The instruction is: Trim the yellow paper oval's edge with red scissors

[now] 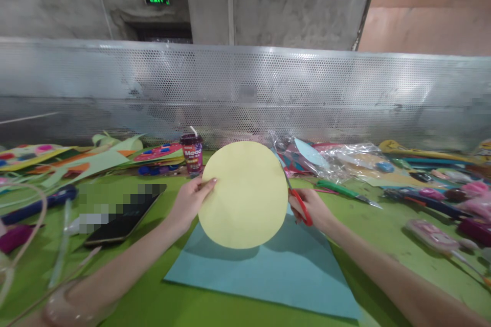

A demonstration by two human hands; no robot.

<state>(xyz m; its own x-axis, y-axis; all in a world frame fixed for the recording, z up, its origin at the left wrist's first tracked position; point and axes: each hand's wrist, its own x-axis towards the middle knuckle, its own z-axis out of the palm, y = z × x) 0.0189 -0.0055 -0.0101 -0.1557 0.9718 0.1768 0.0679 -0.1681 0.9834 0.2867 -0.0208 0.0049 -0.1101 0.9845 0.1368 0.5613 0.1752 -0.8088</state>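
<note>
Paper disc (pixel 245 194), round and smooth, red-handled metal scissors (pixel 304 208), blue sheet (pixel 264 278)

Disc (pixel 245 194) was between left hand (pixel 192 200) and right hand (pixel 312 208), over sheet (pixel 261 281) on table (pixel 146 294). Scissors (pixel 306 210) sat at disc's right edge. Cup (pixel 192 154) stood behind left hand; phone (pixel 123 226) lay left of sheet, knife (pixel 339 189) right of scissors. Panel (pixel 215 79) rose behind table.

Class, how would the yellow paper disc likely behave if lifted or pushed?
The yellow paper disc is probably light: the left hand pinches it at one edge. It seems fairly stiff, looking nearly flat. Being a sheet, it would likely bend if pushed hard.
</note>
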